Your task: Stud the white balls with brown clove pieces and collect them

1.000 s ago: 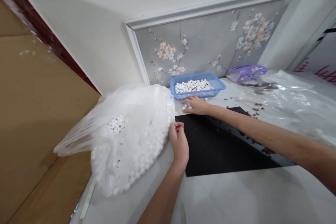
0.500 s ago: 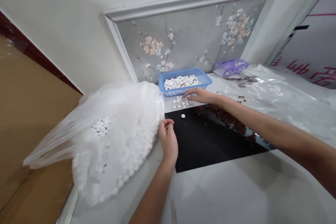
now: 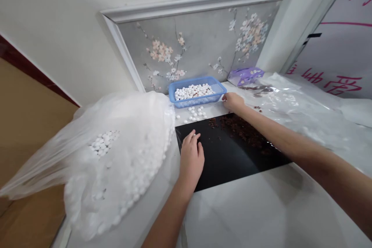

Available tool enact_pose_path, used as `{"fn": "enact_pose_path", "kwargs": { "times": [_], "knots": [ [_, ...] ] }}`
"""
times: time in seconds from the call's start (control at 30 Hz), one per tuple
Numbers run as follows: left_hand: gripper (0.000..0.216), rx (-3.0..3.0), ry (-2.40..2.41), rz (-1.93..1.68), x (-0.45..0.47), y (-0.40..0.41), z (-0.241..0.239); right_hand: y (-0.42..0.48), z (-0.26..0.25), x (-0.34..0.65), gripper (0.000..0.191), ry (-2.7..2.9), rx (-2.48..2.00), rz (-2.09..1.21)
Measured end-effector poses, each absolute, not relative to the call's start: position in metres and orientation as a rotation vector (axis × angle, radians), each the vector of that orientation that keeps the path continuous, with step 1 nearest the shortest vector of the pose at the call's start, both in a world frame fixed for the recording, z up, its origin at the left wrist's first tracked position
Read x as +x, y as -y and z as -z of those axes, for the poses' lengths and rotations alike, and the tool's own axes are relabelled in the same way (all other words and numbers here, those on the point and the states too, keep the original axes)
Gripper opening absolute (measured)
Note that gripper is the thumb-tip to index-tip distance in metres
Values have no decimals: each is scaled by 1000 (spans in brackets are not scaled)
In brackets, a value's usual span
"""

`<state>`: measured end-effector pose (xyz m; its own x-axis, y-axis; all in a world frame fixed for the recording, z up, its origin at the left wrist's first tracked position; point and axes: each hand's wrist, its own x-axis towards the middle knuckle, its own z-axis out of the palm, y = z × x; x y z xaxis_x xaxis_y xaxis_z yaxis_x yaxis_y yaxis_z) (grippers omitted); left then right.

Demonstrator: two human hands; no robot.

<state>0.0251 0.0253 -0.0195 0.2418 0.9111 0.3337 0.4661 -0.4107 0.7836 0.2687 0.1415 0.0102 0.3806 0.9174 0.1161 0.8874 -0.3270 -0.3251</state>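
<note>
My left hand (image 3: 192, 159) is over the left part of a black mat (image 3: 223, 162). Its thumb and fingertips close on a small white ball (image 3: 194, 135), mostly covered by the fingers. Beyond the mat, my right hand (image 3: 233, 102) is beside the right end of a blue plastic basket (image 3: 200, 102); its fingers are curled together, and what they hold is hidden. Many white balls (image 3: 193, 91) with a few reddish-brown bits fill much of the basket. Several loose white balls (image 3: 195, 118) lie on the white tabletop in front of it. Dark reddish-brown pieces (image 3: 247, 130) are heaped along the mat's far right.
A large clear bag (image 3: 139, 143) bulging with white balls stands at the left, beside a cardboard box (image 3: 26, 124). Purple packaging (image 3: 247, 75) and crumpled clear plastic (image 3: 308, 104) lie at the right. A wall with a flowered panel (image 3: 200, 42) rises behind.
My left hand has moved forward onto the mat, to where a lone white ball lay. My right hand has left the loose balls and shifted right, its fingers now curled in. The view has shifted slightly.
</note>
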Motion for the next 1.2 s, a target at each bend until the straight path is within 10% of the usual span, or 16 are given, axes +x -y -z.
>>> {"fn": "enact_pose_path", "kwargs": {
  "times": [0.43, 1.2],
  "knots": [
    [22, 1367, -1335, -1267, 20, -31, 11, -15, 2, 190, 24, 2051, -1392, -515],
    [24, 1120, -999, -991, 44, -5, 1, 1, 15, 212, 11, 1732, -1387, -326]
  ]
}}
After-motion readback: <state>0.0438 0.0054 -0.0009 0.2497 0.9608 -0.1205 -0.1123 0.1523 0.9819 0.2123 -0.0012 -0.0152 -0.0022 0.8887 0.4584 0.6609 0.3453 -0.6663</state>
